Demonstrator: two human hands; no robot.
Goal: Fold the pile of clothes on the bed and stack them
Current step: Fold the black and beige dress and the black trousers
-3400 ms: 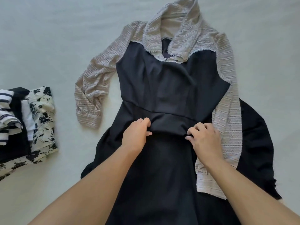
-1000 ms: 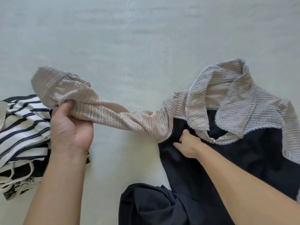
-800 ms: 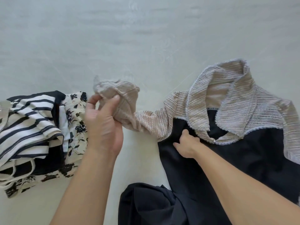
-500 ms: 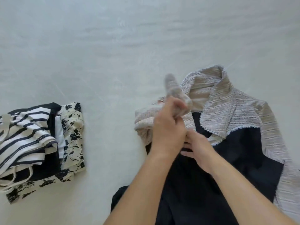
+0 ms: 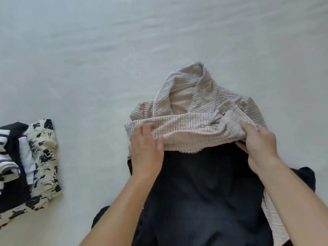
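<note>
Beige sleeve (image 5: pixel 186 128) now folded crosswise over dress (image 5: pixel 200 183), collar pointing away, left hand (image 5: pixel 146 150) and right hand (image 5: pixel 257 142) each grip it.

Dress on the bed, stack to its left

The dress (image 5: pixel 204 183) lies on the bed (image 5: pixel 88 59); its sleeve (image 5: pixel 186 132) lies across its chest, under both hands. The stack of clothes (image 5: pixel 30 166) sits well apart, left.
</note>
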